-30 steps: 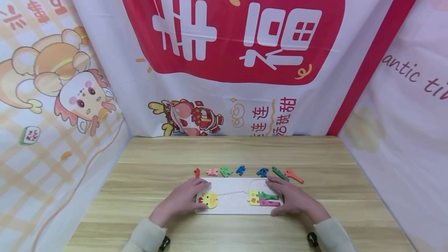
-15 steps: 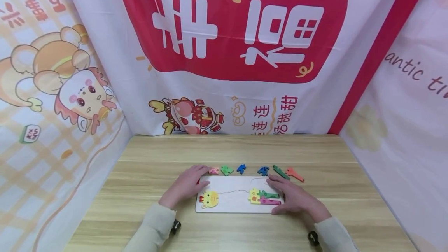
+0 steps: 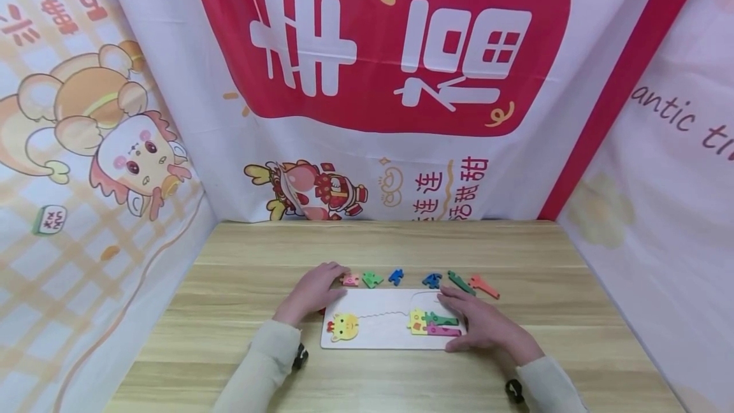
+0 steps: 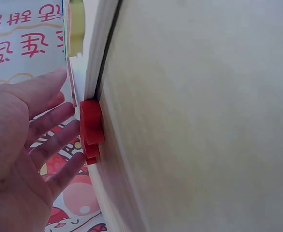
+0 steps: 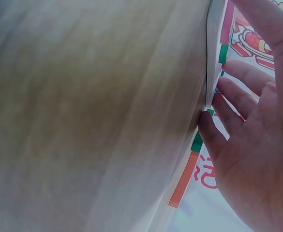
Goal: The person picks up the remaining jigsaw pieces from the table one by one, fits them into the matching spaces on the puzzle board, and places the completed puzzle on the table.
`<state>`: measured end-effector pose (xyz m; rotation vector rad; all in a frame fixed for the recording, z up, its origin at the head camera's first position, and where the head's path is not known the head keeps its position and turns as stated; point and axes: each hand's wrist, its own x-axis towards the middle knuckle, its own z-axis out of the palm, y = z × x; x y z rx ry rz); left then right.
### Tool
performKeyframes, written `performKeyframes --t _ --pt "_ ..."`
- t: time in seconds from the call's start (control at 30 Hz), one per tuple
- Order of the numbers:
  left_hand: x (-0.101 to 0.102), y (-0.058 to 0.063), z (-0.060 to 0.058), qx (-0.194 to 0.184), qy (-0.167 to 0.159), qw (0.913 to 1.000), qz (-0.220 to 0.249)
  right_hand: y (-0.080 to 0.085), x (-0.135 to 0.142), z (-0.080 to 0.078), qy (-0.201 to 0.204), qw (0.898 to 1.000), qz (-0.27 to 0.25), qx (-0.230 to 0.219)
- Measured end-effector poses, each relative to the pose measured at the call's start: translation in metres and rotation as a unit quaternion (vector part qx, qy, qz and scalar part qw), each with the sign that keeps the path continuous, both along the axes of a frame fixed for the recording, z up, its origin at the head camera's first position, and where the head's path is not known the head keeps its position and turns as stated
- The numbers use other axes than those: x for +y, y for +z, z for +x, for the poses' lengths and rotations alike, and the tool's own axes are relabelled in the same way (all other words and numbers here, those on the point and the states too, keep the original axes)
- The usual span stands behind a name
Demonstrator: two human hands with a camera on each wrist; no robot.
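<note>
A white puzzle board (image 3: 381,338) lies on the table with a yellow giraffe-head piece (image 3: 345,327) at its left. Toward its right end sit a yellow piece (image 3: 417,322), a green piece (image 3: 444,320) and a magenta piece (image 3: 444,331). My left hand (image 3: 312,292) reaches over the board's upper left corner, fingers spread loosely near a pink piece (image 3: 351,280). Below that hand a red piece (image 4: 92,126) lies beside the board, mostly hidden in the head view. My right hand (image 3: 487,322) rests at the board's right end, its fingers (image 5: 235,94) extended.
Along the board's far edge lie a green piece (image 3: 371,280), a blue piece (image 3: 395,277), another blue piece (image 3: 432,280), a dark green piece (image 3: 461,282) and an orange piece (image 3: 484,286). Printed cloth (image 3: 378,145) hangs behind the wooden table (image 3: 367,244).
My left hand has moved off the board's left end, up and slightly right toward the pink piece, uncovering the giraffe head. My right hand has stayed at the right end.
</note>
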<state>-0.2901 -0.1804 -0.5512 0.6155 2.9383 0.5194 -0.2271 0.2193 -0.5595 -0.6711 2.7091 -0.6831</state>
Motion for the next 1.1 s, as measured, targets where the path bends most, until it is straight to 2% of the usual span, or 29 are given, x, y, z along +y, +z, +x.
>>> performKeyframes --t 0.17,0.4,0.57,0.73,0.93,1.1 --pt "0.005 -0.002 -0.006 0.008 0.01 0.9999 0.002 0.0 0.001 0.0 0.003 1.0 0.002 0.0" --pt "0.011 -0.003 -0.012 0.023 0.004 0.9997 0.009 0.0 0.0 0.0 0.006 1.0 -0.002 0.0" --pt "0.013 -0.001 -0.013 0.023 0.005 0.9997 -0.008 0.0 -0.002 0.001 0.003 1.0 -0.008 -0.006" --pt "0.016 0.004 -0.01 0.043 0.002 0.9989 -0.015 0.0 -0.002 0.001 0.003 1.0 -0.006 -0.011" --pt "0.02 0.013 -0.007 0.062 -0.026 0.9977 0.01 0.001 0.001 0.0 0.003 1.0 0.001 -0.006" --pt "0.024 0.018 -0.002 0.118 -0.08 0.9895 -0.018 0.0 0.002 0.0 0.007 1.0 0.003 -0.001"
